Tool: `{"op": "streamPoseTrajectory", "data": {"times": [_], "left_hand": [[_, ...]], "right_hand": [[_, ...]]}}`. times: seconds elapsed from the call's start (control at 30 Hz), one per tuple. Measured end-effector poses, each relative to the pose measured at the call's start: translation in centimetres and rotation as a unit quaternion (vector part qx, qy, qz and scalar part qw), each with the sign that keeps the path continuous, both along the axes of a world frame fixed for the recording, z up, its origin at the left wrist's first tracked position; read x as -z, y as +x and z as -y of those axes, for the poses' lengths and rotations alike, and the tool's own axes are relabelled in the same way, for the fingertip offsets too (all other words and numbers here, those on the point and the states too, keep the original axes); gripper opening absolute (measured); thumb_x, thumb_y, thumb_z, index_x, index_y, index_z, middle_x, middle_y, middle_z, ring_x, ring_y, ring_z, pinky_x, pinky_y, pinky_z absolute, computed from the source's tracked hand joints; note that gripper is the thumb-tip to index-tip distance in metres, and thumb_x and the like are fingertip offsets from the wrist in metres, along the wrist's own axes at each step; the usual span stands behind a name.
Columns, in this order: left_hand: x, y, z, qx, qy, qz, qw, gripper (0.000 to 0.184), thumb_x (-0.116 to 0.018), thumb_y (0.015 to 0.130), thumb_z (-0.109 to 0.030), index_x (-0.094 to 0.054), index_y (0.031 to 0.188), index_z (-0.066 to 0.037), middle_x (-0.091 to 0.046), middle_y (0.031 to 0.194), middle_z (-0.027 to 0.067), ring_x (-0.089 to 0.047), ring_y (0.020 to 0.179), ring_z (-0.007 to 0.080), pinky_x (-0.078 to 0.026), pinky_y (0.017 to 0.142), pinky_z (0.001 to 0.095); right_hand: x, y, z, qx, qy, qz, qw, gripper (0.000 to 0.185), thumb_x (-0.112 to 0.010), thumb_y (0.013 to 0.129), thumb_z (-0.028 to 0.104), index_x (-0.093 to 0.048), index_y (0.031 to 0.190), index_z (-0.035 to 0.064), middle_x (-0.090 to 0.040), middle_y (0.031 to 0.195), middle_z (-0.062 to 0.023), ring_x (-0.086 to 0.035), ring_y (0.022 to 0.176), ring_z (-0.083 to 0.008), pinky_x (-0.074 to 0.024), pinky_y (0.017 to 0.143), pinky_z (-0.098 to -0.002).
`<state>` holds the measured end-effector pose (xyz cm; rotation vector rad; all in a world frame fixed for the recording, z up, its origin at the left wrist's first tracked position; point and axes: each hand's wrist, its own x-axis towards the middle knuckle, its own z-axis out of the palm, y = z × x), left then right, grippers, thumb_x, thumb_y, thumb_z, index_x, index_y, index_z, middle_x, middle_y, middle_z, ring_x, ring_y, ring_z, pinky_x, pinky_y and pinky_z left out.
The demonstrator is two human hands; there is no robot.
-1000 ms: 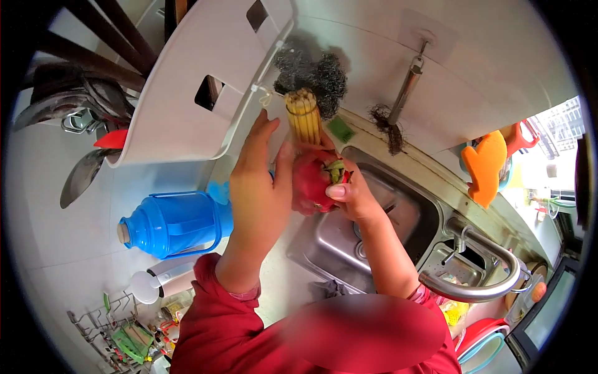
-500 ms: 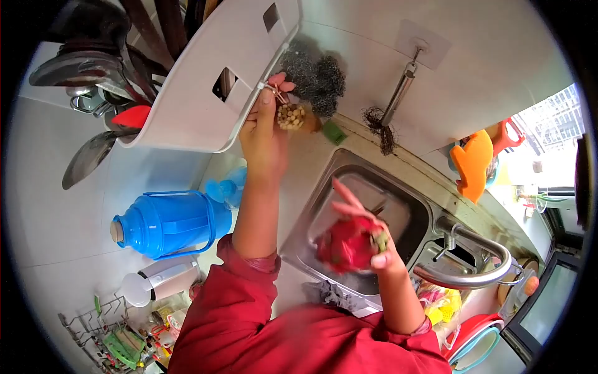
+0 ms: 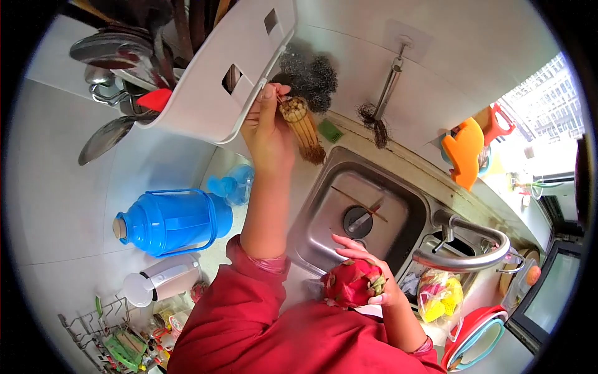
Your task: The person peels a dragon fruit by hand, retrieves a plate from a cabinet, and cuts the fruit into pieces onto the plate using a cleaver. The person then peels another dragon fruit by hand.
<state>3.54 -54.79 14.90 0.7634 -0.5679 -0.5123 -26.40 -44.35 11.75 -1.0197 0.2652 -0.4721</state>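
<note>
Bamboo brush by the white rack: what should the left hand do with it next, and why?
Maybe the left hand should check the bamboo brush is secure before letting go. Its fingers pinch near the brush's top, beside the white rack, and I can't tell whether anything else holds it up. The right hand is holding the dragon fruit.

No lettering, brand, number or sign can be read; any print on the green packet (image 3: 126,349) toward eight o'clock or clear bag (image 3: 431,305) toward four is too small.
</note>
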Motion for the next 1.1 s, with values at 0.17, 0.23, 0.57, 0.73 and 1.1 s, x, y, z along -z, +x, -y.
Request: {"op": "streamPoseTrajectory", "data": {"times": [0.17, 0.23, 0.57, 0.73, 1.1], "left_hand": [[-1.3, 0.2, -0.7, 0.028, 0.06, 0.03, 0.997, 0.025, -0.065, 0.1, -0.025, -0.067, 0.117, -0.007, -0.067, 0.116, 0.0074, -0.059, 0.109, 0.0169, -0.046, 0.096, 0.0357], [-1.5, -1.1, -2.3, 0.035, 0.116, 0.007, 0.993, 0.033, -0.065, 0.1, -0.03, -0.064, 0.123, -0.008, -0.063, 0.124, 0.0067, -0.055, 0.114, 0.0173, -0.042, 0.1, 0.0358], [-1.3, -23.3, -21.5, 0.295, 0.245, 0.327, 0.864, 0.019, -0.058, 0.102, -0.021, -0.06, 0.098, -0.002, -0.059, 0.094, 0.0047, -0.055, 0.085, 0.0131, -0.045, 0.078, 0.027], [-4.1, -30.7, -24.7, 0.379, 0.194, 0.452, 0.784, 0.028, -0.071, 0.093, -0.023, -0.055, 0.089, 0.0, -0.053, 0.085, 0.0077, -0.051, 0.075, 0.0173, -0.044, 0.07, 0.0303], [-0.9, -41.7, -27.1, 0.341, 0.079, 0.63, 0.693, 0.035, -0.072, 0.089, -0.026, -0.053, 0.1, 0.002, -0.05, 0.092, 0.0163, -0.047, 0.083, 0.0351, -0.043, 0.074, 0.0437]], "right_hand": [[0.7, -1.5, -3.8, 0.033, 0.323, 0.107, 0.94, 0.101, -0.087, 0.064, 0.043, -0.044, 0.145, 0.0002, -0.049, 0.147, -0.0219, -0.064, 0.117, -0.0369, -0.0495, 0.104, -0.0492], [0.0, -2.5, -5.0, 0.094, 0.37, 0.105, 0.918, 0.096, -0.084, 0.065, 0.043, -0.045, 0.145, 0.0043, -0.053, 0.14, -0.0228, -0.065, 0.106, -0.0381, -0.0564, 0.084, -0.0517], [-2.7, -13.7, -12.3, 0.361, 0.077, -0.115, 0.922, 0.088, -0.086, 0.068, 0.003, -0.042, 0.145, 0.0068, -0.058, 0.128, -0.0108, -0.062, 0.115, -0.0221, -0.0503, 0.101, -0.0351], [-3.0, -19.3, -16.1, 0.437, 0.01, -0.158, 0.885, 0.094, -0.09, 0.066, 0.002, -0.041, 0.146, 0.0087, -0.054, 0.131, -0.0099, -0.057, 0.119, -0.0187, -0.0481, 0.103, -0.033], [-1.4, -29.4, -21.1, 0.461, 0.004, -0.167, 0.872, 0.08, -0.084, 0.077, 0.004, -0.042, 0.144, 0.0089, -0.051, 0.134, -0.0104, -0.055, 0.121, -0.02, -0.0461, 0.105, -0.0353]]}}
